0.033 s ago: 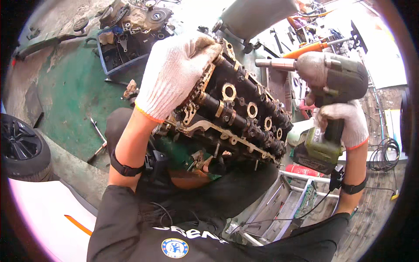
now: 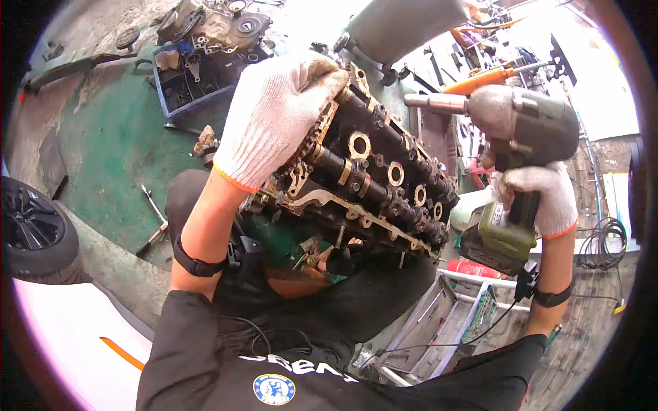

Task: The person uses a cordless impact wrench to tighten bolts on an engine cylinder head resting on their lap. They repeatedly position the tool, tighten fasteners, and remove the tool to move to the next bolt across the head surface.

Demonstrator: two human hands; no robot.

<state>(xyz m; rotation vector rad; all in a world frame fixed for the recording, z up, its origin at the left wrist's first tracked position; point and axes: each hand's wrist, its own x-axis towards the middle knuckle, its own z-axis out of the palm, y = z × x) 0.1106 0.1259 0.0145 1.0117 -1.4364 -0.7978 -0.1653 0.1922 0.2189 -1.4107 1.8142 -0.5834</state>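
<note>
A dark, oily cylinder head [image 2: 325,198] with two camshafts and pale ring-shaped openings is tilted above my lap. My left hand [image 2: 281,113], in a white knitted glove, is closed on its upper left end, beside a camshaft's end and the timing chain [image 2: 312,140]. What lies under those fingertips is hidden. In my gloved right hand [image 2: 545,192] is a green and black cordless impact wrench [image 2: 528,130], gripped by its handle. Its long socket [image 2: 435,103] points left, apart from the cylinder head and above its far right side.
A blue-rimmed bin [image 2: 195,103] of metal parts stands far left, with engine covers [image 2: 233,27] behind it. A grey cylindrical tank [image 2: 404,31] is at the back. An open tool tray [image 2: 432,322] lies near right, by a red cylinder [image 2: 476,268]. A wheel [image 2: 41,229] is at left.
The impact wrench in my right hand has shifted very slightly right and down. My left hand and the cylinder head stay in place.
</note>
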